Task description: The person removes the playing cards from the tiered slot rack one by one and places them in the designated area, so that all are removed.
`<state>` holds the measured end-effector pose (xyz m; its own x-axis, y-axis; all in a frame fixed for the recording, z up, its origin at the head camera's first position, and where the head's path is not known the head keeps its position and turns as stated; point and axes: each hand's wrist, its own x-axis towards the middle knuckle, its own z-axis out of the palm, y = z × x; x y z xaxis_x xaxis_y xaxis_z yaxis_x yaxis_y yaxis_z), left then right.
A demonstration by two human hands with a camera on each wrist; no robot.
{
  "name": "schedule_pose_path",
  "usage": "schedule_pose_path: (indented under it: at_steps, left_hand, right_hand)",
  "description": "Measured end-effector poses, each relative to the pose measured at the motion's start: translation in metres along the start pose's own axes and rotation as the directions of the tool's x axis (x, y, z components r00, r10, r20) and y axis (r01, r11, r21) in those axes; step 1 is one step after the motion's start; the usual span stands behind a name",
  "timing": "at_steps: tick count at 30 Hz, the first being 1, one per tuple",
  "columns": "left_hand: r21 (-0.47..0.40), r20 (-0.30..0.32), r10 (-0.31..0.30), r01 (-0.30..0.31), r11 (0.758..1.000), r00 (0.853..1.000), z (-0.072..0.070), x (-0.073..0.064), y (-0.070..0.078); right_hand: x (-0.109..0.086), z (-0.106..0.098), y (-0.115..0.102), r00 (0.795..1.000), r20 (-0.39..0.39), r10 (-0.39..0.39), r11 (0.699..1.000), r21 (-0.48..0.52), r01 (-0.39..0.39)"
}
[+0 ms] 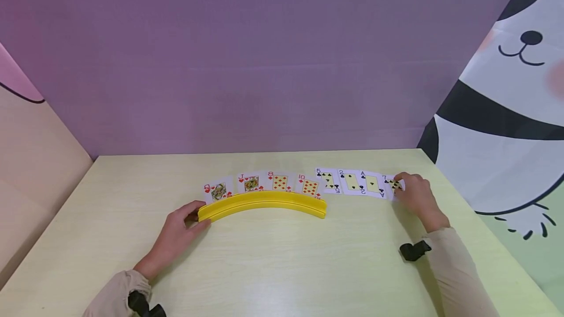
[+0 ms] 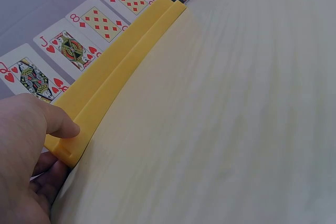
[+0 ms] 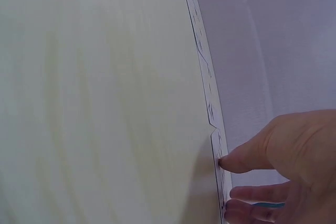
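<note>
My left hand (image 1: 178, 231) grips the left end of a curved yellow playing-card holder (image 1: 264, 200), thumb on its front in the left wrist view. Red cards stand in its slot: queen of hearts (image 1: 218, 191), jack of hearts (image 1: 251, 183), eight of diamonds (image 1: 279, 182) and ten of diamonds (image 1: 310, 187). To the right, a row of club cards lies on the table: five (image 1: 327, 180), two (image 1: 350, 181), ace (image 1: 372, 183) and seven (image 1: 388, 186). My right hand (image 1: 418, 197) touches the seven of clubs with thumb and fingertips, its fingers rather straight in the right wrist view.
The pale wooden table (image 1: 264, 268) ends at a purple backdrop (image 1: 264, 62) behind the cards. A panda-printed panel (image 1: 506, 160) stands along the right side. Black camera mounts (image 1: 414, 251) are strapped on both wrists.
</note>
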<state>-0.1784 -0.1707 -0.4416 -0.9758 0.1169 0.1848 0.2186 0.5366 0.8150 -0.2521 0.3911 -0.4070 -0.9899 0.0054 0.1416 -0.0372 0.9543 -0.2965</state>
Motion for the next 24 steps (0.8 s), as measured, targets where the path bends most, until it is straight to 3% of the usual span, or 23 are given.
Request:
schedule_pose_path:
  at_steps: [24]
  left_hand:
    - [0.019,0.0,0.016,-0.016,1.0,1.0,0.0012,0.0011,-0.0067]
  right_hand:
    - [-0.0003,-0.0038,-0.0036,1.0,-0.026,0.013,1.0,0.025,-0.012]
